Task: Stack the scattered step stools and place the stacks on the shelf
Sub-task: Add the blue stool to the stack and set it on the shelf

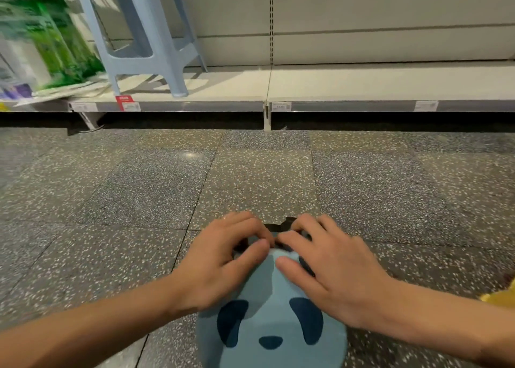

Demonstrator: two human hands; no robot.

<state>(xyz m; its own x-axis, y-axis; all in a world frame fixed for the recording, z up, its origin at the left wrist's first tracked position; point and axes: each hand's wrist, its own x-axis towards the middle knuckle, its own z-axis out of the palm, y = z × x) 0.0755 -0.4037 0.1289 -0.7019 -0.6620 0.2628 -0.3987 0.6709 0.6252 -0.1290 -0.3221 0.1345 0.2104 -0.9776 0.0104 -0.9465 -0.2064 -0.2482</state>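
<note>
Stool (pixel 271 320), the blue round one with a panda face, stands on the floor (pixel 111 189) near the bottom edge of the view, its dark eye patches and nose facing up. Both hands lie on its far rim. The left hand (pixel 223 259) curls its fingers over the rim, next to a dark ear; the right hand (pixel 323 264) does the same on the other side, fingertips almost meeting the left's. Whether they grip the rim or only press on it cannot be told. A second, taller pale-blue stool (pixel 139 38) stands on the shelf (pixel 390 83) near its left end, close to the front edge. Just left of it lie green packages (pixel 47 41), blurred. Price tags (pixel 126 103) sit along the shelf's front edge.
</note>
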